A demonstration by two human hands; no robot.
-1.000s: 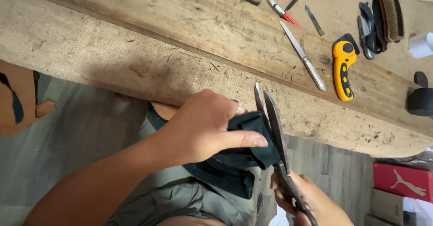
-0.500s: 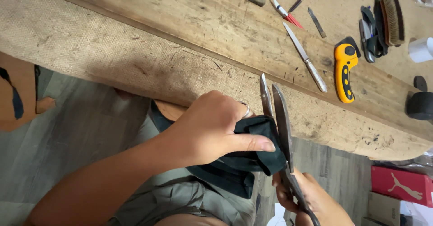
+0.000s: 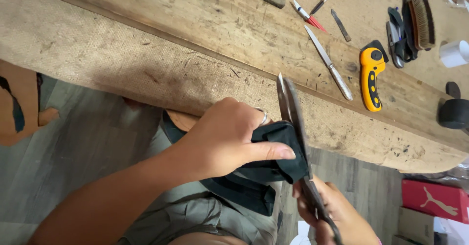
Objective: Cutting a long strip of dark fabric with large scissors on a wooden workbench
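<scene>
Right hand [image 3: 332, 215] clenched on handles of long grey steel scissors [image 3: 293, 122], blades nearly shut along folded black fabric piece [image 3: 278, 152] above the lap. Left hand [image 3: 224, 142] pinching that fabric, thumb [image 3: 268, 152] just beside the edge: a likely nick if cloth slips. Beyond, scarred wooden workbench [image 3: 146, 44] bearing yellow rotary cutter [image 3: 371, 76] and slim metal knife [image 3: 327, 61].

Workbench edge [image 3: 146, 74] blocks ahead; open floor [image 3: 83, 142] left of lap.
</scene>
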